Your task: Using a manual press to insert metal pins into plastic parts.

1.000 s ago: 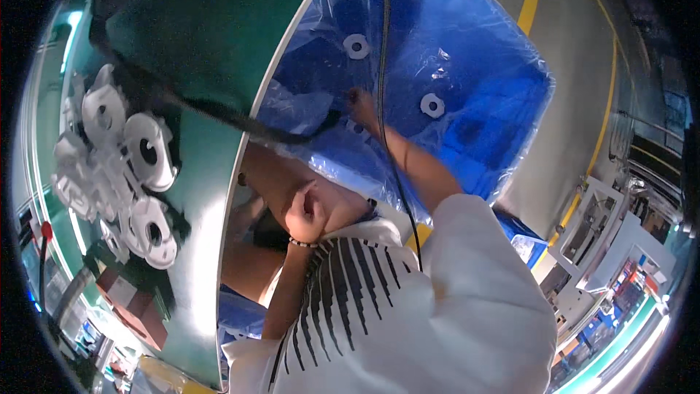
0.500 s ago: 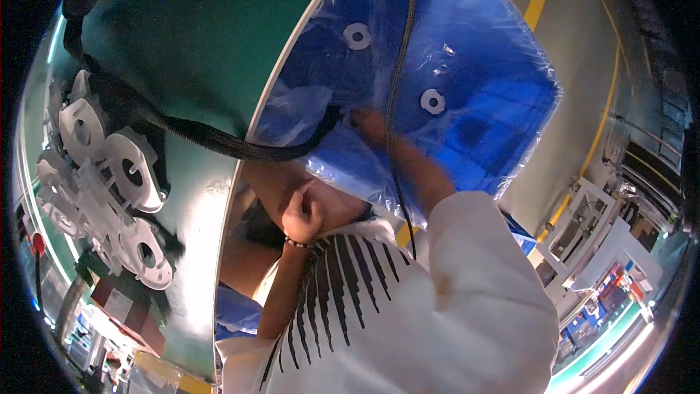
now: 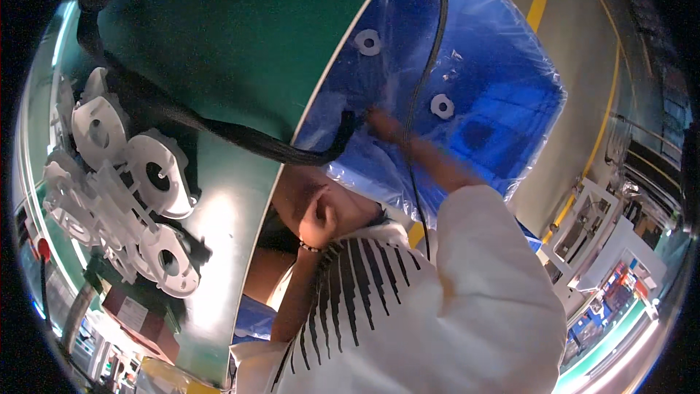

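Observation:
My right hand [image 3: 381, 125] reaches over a blue bin [image 3: 503, 95] lined with clear plastic film. Its fingers are drawn together beside the free end of a black braided hose [image 3: 292, 152]; whatever they hold, if anything, is too small and blurred to make out. Two white ring-shaped pieces lie on the film: an upper ring [image 3: 368, 42] and a lower ring [image 3: 442, 106]. Lower down, my left hand [image 3: 317, 222], with a beaded bracelet at the wrist, rests by my bare leg. Its fingers are curled, and nothing shows in them.
On the left, several white moulded plastic parts [image 3: 162, 179] are heaped on a green tabletop [image 3: 240, 51], whose pale edge runs beside the bin. A thin black cable [image 3: 429, 66] hangs across the bin. A brown box [image 3: 138, 319] sits at lower left; white-framed equipment [image 3: 587, 211] stands at right.
The tabletop, hose and bin have shifted rightward in the picture as the view moved. My right hand stays by the hose end, and my left hand stays curled by my leg.

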`<state>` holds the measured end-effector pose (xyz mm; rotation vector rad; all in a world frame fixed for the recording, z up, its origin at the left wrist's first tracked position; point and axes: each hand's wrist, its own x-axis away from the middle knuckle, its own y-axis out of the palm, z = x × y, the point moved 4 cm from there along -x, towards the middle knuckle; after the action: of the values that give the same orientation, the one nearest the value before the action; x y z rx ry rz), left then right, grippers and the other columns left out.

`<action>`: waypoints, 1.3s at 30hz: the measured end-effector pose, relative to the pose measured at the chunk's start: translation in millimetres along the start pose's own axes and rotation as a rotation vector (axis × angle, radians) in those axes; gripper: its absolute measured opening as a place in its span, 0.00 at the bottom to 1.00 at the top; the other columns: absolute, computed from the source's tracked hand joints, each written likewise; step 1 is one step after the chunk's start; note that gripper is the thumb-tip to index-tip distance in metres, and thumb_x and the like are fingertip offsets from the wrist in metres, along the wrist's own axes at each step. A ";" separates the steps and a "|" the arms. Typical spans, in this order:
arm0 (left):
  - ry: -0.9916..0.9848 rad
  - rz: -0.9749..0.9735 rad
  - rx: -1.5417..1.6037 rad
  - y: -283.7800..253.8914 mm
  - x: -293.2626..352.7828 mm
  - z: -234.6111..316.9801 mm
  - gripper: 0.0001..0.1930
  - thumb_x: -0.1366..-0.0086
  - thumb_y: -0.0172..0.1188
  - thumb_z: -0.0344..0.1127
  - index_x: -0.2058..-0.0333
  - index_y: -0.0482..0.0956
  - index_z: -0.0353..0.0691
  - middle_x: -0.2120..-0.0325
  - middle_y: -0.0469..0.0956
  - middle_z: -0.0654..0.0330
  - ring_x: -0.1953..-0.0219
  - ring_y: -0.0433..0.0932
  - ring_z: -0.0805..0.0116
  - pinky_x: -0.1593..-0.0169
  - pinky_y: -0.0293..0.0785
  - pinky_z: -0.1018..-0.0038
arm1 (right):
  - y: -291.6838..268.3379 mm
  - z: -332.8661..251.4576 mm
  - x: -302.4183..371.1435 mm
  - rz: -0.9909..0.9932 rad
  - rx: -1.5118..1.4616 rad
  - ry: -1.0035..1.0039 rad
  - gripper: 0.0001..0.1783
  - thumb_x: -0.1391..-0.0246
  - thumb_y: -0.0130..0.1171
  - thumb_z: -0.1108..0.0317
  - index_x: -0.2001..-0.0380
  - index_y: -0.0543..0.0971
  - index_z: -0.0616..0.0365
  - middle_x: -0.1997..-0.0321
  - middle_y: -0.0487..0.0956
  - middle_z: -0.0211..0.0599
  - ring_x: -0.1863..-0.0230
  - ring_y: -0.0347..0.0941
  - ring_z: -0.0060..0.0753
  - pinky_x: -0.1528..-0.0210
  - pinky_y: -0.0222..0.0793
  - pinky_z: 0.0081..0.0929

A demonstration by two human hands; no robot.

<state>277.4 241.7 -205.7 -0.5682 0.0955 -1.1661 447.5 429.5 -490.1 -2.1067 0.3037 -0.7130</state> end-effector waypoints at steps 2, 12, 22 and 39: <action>0.024 0.018 0.027 -3.4 4.6 -11.9 0.18 0.44 0.52 0.31 0.53 0.72 0.38 0.59 0.75 0.53 0.57 0.75 0.61 0.55 0.70 0.72 | -20.5 -7.0 -16.6 -0.094 0.091 -0.076 0.21 0.55 0.56 0.66 0.55 0.72 0.58 0.47 0.66 0.51 0.50 0.66 0.52 0.51 0.65 0.39; -0.100 -0.082 -0.011 4.4 19.3 -39.3 0.16 0.43 0.52 0.30 0.54 0.72 0.35 0.58 0.73 0.50 0.55 0.73 0.62 0.52 0.68 0.71 | -133.9 58.9 -137.9 0.359 0.035 0.026 0.15 0.52 0.51 0.50 0.69 0.77 0.47 0.64 0.76 0.40 0.61 0.70 0.52 0.56 0.65 0.46; -0.178 -0.075 -0.005 5.3 26.0 -47.0 0.17 0.44 0.55 0.33 0.55 0.72 0.34 0.60 0.74 0.50 0.57 0.73 0.63 0.53 0.69 0.72 | -118.0 37.7 -56.0 0.752 -0.413 0.492 0.21 0.58 0.57 0.51 0.63 0.75 0.51 0.60 0.74 0.44 0.58 0.69 0.53 0.53 0.64 0.45; -0.179 -0.106 -0.008 6.7 22.9 -45.9 0.19 0.47 0.60 0.38 0.57 0.74 0.35 0.64 0.76 0.51 0.62 0.76 0.62 0.58 0.71 0.74 | -135.5 56.9 -91.9 0.902 -0.658 0.596 0.37 0.67 0.68 0.54 0.53 0.69 0.59 0.53 0.71 0.51 0.52 0.67 0.54 0.50 0.62 0.45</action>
<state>276.0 206.1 -243.2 -0.6886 -0.0845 -1.2128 401.3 589.6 -442.2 -1.9375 1.8781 -0.6969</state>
